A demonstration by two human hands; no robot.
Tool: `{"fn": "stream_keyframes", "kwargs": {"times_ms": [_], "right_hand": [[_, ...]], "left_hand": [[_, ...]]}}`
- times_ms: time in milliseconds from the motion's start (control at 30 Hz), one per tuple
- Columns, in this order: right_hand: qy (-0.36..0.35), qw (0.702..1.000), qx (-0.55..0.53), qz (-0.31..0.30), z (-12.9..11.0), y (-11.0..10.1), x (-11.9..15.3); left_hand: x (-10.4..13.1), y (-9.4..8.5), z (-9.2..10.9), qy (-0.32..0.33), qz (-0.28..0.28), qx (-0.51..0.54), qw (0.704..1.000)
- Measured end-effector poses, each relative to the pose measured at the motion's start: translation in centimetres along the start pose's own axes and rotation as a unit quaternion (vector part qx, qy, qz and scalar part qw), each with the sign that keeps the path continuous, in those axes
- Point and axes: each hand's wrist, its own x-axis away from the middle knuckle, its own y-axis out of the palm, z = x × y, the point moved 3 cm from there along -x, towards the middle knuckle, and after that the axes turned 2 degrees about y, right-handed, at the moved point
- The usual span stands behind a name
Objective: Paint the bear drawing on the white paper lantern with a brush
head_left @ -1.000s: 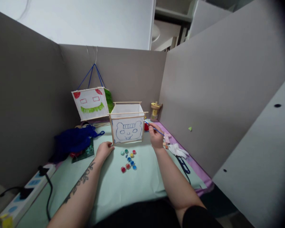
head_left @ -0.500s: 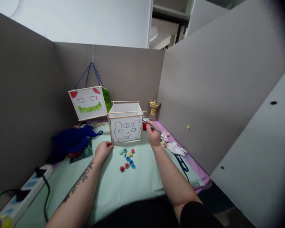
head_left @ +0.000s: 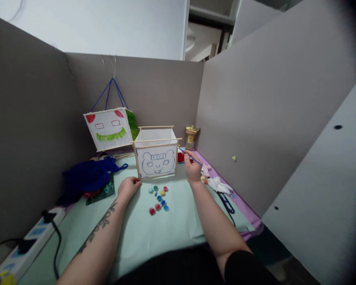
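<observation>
A square lantern point(head_left: 158, 168) of white paper on thin wooden sticks stands upright on the table, open at the top. Its front bears a bear-like face in blue outline. My left hand point(head_left: 129, 187) is closed at the lantern's lower left corner, fingertips pinching the foot of the corner stick. In my right hand point(head_left: 192, 168) I grip a slim blue paintbrush point(head_left: 192, 158) like a pen. Its tip points left, close to the upper right corner of the front panel; whether it touches is too small to tell. Several small paint pots point(head_left: 160, 199) lie in front of the lantern.
At back left hangs a finished-looking lantern point(head_left: 108, 132) on blue cords. Blue cloth point(head_left: 89, 176) lies below it, near a power strip point(head_left: 32, 239). White gloves point(head_left: 218, 185) and a dark-handled tool point(head_left: 226, 203) lie right. A yellow jar point(head_left: 190, 137) stands in the back corner; grey partitions enclose the table.
The brush tip has shifted slightly right, from over the front panel to near its right edge. My left hand stays at the corner. The whole view has moved very slightly.
</observation>
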Motion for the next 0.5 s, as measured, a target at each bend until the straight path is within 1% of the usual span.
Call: {"fn": "stream_keyframes", "kwargs": {"times_ms": [167,300,367,500], "right_hand": [[-0.013,1.000,0.021,0.015,-0.1,-0.5,-0.1],[-0.031,0.999,0.037,0.020,-0.7,-0.9,0.2],[-0.057,0.997,0.051,0.018,-1.3,-1.1,0.4],[-0.140,0.987,0.079,0.011,-2.6,-1.1,0.7]], "left_hand": [[0.0,0.1,-0.1,-0.003,-0.001,0.007,1.000],[0.2,-0.1,0.1,-0.006,0.000,0.011,1.000],[0.3,-0.2,0.2,-0.005,0.000,0.010,1.000],[0.4,-0.2,0.2,-0.007,-0.004,0.015,1.000]]}}
